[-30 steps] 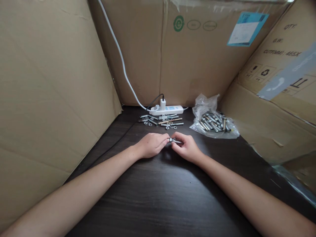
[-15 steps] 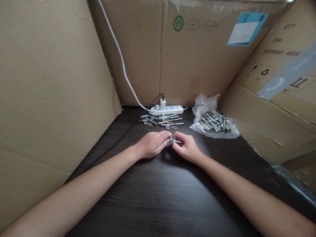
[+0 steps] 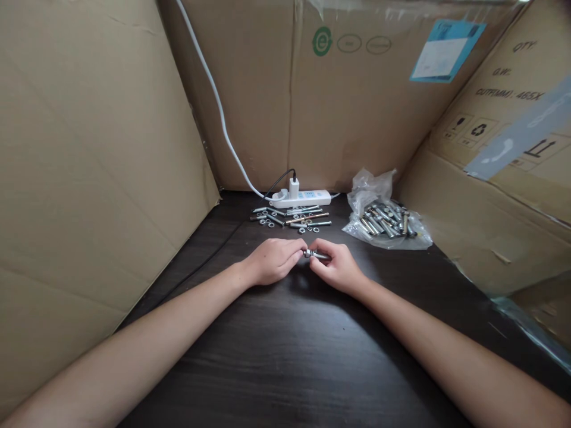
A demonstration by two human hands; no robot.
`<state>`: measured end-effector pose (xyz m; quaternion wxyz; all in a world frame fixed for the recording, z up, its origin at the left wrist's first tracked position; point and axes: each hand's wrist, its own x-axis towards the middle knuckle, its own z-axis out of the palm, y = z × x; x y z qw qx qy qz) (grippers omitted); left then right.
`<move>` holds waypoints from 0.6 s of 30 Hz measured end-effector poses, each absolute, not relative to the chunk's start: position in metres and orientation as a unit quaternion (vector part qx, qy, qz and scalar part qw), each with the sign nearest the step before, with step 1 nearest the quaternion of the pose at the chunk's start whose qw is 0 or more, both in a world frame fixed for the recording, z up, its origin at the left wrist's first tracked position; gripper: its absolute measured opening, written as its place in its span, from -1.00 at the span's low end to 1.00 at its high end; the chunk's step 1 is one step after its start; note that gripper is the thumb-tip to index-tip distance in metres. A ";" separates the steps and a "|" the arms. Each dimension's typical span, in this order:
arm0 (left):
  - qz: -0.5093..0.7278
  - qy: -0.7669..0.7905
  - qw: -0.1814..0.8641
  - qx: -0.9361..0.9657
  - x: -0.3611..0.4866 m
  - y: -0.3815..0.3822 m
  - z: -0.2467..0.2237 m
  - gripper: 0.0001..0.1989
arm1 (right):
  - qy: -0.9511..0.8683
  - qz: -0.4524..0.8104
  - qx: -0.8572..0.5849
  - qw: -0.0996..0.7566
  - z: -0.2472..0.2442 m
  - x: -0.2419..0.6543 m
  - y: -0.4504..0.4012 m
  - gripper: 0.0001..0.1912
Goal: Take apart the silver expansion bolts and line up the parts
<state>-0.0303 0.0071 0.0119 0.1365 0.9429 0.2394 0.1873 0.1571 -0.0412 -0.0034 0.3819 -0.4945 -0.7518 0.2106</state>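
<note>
On the right carton (image 3: 513,208) you can read "QTY:", "G.W:" and "465X", near fragile, recycling and double up-arrow signs; its tape (image 3: 520,134) shows a phone sign. Your far carton (image 3: 348,119) bears a green circled "e".

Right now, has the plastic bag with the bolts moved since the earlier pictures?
No. The plastic bag lies in the same place, to the right of the white power strip, with the same gap between them.
</note>
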 end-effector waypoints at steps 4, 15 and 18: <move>0.221 0.232 0.133 0.938 -0.031 0.007 0.011 -0.78 | -0.753 0.209 -0.494 0.381 -0.003 0.157 -0.041 -0.94; 0.221 0.213 0.122 0.944 -0.032 0.011 0.010 -0.78 | -0.745 0.217 -0.496 0.389 -0.003 0.157 -0.042 -0.96; 0.221 0.212 0.133 0.943 -0.031 0.011 0.010 -0.78 | -0.747 0.218 -0.496 0.386 -0.004 0.157 -0.042 -0.96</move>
